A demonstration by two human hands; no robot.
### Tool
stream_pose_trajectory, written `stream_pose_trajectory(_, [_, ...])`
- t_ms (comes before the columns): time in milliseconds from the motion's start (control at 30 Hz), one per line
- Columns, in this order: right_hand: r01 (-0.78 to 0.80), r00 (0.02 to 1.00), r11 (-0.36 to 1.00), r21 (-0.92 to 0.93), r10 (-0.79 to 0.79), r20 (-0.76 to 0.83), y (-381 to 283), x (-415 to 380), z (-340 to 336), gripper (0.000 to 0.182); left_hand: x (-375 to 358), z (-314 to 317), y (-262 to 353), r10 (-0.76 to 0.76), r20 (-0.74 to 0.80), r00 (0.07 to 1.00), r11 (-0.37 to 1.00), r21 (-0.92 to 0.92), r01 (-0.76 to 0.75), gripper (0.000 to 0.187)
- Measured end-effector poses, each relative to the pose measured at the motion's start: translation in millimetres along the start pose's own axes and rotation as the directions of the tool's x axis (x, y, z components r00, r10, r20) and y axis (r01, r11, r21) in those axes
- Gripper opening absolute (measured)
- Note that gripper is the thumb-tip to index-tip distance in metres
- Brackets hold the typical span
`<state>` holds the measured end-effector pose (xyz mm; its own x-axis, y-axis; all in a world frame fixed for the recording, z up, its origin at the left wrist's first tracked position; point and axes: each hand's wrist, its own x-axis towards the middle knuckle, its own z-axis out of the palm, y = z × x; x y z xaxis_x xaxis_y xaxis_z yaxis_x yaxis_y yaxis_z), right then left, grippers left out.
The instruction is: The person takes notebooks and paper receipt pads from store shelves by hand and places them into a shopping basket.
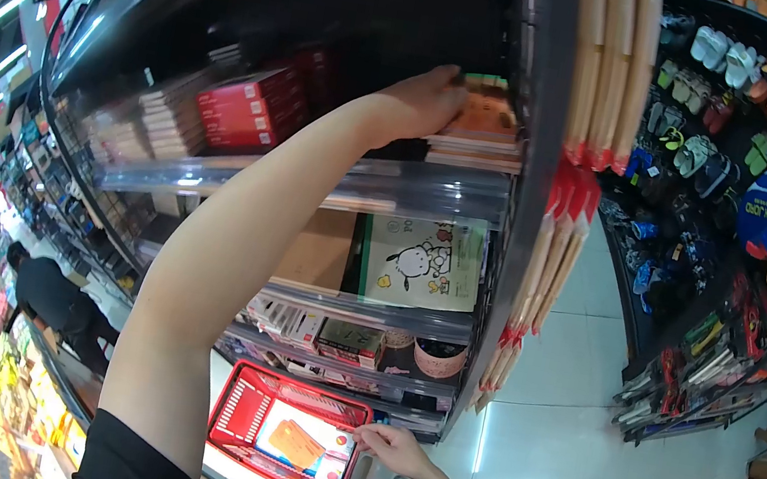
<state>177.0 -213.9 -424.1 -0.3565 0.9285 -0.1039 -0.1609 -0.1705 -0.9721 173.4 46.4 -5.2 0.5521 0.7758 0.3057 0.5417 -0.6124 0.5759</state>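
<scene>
My left hand (425, 102) reaches up onto a shelf, its fingers curled at the left edge of an orange-covered book (488, 113). That book lies on top of a stack of books (475, 153); the fingertips are partly hidden and slightly blurred. Low down in front of me, my right hand (394, 447) is closed on the right rim of a red shopping basket (241, 411). Inside the basket lie a flat orange item (297, 442) and some white and blue items.
Red boxes (241, 109) stand left on the same shelf. Below are a notebook with a cartoon dog (422, 264) and a pink patterned container (438, 358). Long wrapped items (556, 238) hang at the rack's right end. Slippers (724, 53) hang across the aisle. A person in dark clothing (59, 297) bends at left.
</scene>
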Motion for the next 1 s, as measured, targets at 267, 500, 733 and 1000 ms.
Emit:
stream_pose_trajectory(267, [-0.027, 0.998, 0.997, -0.067, 0.031, 0.049, 11, 1, 6, 0.030, -13, -7, -8, 0.170, -0.123, 0.978, 0.985, 0.058, -0.164, 0.059])
stream_pose_trajectory(500, [-0.127, 0.989, 0.989, -0.076, 0.132, 0.067, 22, 8, 16, 0.032, -163, -47, -12, 0.420, -0.430, 0.799, 0.896, 0.056, -0.441, 0.042])
stream_pose_trajectory(733, [-0.340, 0.911, 0.908, -0.245, 0.383, 0.153, 46, 32, 36, 0.034, -347, -9, -156, -0.222, -0.538, 0.813, 0.905, -0.423, -0.033, 0.038])
stream_pose_trajectory(1000, [-0.386, 0.826, 0.839, -0.384, 0.500, 0.261, 84, 89, 76, 0.029, -584, 167, -298, -0.920, -0.141, 0.364, 0.334, -0.768, 0.546, 0.024])
